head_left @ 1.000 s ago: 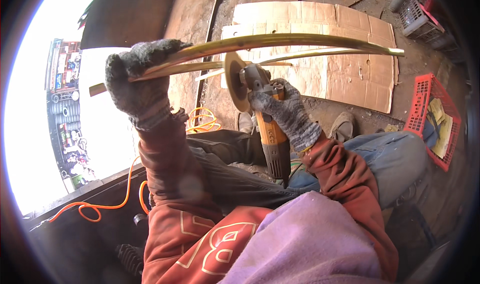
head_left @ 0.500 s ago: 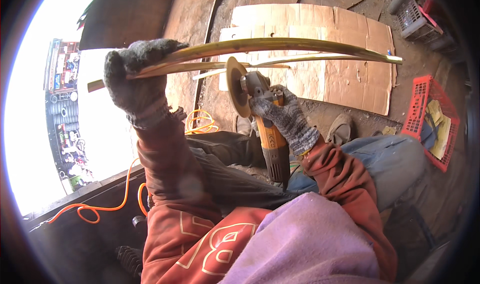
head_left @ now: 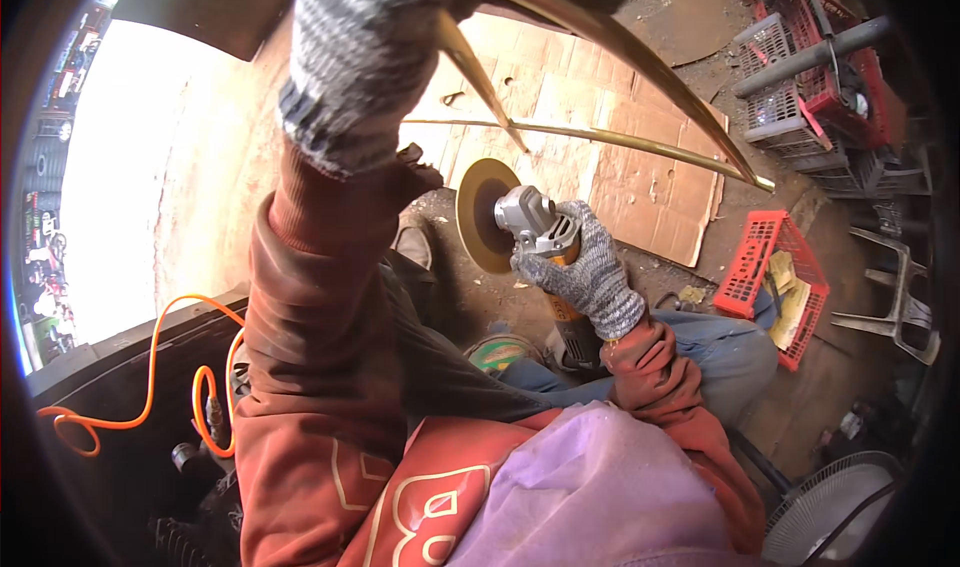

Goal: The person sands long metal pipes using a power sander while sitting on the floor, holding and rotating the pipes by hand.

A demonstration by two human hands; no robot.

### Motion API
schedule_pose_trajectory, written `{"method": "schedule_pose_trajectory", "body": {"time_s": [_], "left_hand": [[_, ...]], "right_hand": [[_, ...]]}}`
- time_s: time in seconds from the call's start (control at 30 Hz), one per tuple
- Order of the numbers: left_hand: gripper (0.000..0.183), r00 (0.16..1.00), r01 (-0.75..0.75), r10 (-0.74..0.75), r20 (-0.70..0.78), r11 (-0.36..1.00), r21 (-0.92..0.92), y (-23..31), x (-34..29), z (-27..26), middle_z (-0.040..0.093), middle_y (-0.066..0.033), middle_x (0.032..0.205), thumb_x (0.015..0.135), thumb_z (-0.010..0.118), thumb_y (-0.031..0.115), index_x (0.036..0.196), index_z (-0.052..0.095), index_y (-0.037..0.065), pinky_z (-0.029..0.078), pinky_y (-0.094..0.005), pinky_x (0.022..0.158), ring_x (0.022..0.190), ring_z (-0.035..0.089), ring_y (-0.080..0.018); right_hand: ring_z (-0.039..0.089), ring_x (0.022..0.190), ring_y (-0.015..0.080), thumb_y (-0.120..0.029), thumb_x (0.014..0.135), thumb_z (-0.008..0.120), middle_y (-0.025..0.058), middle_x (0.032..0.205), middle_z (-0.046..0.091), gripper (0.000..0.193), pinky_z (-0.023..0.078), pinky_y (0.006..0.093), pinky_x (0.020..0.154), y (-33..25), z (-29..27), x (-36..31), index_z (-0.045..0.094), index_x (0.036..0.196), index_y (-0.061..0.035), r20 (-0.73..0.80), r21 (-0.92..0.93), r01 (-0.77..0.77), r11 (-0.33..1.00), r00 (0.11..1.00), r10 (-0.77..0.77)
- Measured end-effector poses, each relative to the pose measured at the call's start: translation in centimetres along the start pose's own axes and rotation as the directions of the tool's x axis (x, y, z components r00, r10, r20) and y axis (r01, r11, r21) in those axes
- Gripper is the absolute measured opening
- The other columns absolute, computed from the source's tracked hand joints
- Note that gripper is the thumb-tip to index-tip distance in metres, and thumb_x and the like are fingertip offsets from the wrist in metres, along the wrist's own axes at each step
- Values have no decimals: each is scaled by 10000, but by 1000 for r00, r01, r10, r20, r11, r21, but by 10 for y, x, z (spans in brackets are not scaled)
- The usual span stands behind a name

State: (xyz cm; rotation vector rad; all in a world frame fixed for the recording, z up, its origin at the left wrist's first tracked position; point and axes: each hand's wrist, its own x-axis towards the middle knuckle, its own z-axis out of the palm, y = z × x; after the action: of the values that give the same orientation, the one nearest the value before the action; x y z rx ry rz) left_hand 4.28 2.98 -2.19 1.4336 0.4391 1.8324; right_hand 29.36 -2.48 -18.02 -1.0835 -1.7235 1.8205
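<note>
Clasping an angle grinder [head_left: 530, 214], the right hand [head_left: 588, 272] shows a closed grip. The left hand [head_left: 375, 42] (partly cropped) encloses a curved metal strip [head_left: 655, 77].

Brassy gold strips [head_left: 620, 139] are gleaming against tan cardboard [head_left: 640, 192] and a rust-red sweatshirt [head_left: 310, 447].

The left glove [head_left: 370, 52] is showing mottled grey-and-white knit, and the right glove [head_left: 578, 262] is matching its flecks. The grinder [head_left: 538, 217] is pairing a silver head with a yellow-orange and black body, its golden-tan disc [head_left: 475, 217] darkening to brown toward the hub. The sweatshirt is bearing cream outlined print, while a lilac cloth [head_left: 600, 487] is adding a pastel note. Jeans [head_left: 725, 342] are looking faded blue, a cord [head_left: 115, 425] is blazing orange, and yellow scraps [head_left: 795, 312] are contrasting with a bright red crate [head_left: 752, 262].
</note>
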Motion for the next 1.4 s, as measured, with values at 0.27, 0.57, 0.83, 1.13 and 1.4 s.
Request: {"method": "schedule_pose_trajectory", "body": {"time_s": [0.27,0.57,0.83,1.13,1.4], "left_hand": [[334,949,268,-235,-211,952,149,28,22,-1,715,-189,822,905,664,273,978,689,-51,580,-360,705,737,712,-288],[328,904,231,-193,-381,971,56,26,17,-57,668,-168,693,883,664,293,783,656,-19,549,-385,619,624,664,-266],[341,874,289,-238,-425,956,59,59,-8,-26,636,-148,658,901,646,303,774,650,-14,561,-376,604,612,653,-258],[346,930,337,-265,-255,890,306,76,-27,7,556,-23,567,915,650,290,654,587,73,394,-249,485,503,517,-108],[274,927,317,-274,-257,938,142,65,-32,-2,514,-45,565,887,646,256,771,610,11,431,-268,454,478,527,-154]], "right_hand": [[652,943,212,-325,660,894,136,1007,648,694,538,358,802,-38,-12,-27,515,1158,-25,66,-612,236,755,966,-249],[641,854,301,-351,908,608,228,1070,603,582,562,417,734,-119,-109,-114,430,1310,31,-323,169,303,938,916,-238],[639,692,257,-219,821,689,188,950,611,611,559,360,601,-173,-151,-77,409,1301,36,-238,-184,155,970,951,-198],[646,904,132,-289,697,854,83,985,659,659,527,271,789,-122,-70,15,515,1194,-21,10,-689,-193,698,961,275],[647,979,380,-504,633,842,235,996,653,807,505,402,871,-135,-25,34,528,1196,-18,211,-941,91,325,911,355]]}}
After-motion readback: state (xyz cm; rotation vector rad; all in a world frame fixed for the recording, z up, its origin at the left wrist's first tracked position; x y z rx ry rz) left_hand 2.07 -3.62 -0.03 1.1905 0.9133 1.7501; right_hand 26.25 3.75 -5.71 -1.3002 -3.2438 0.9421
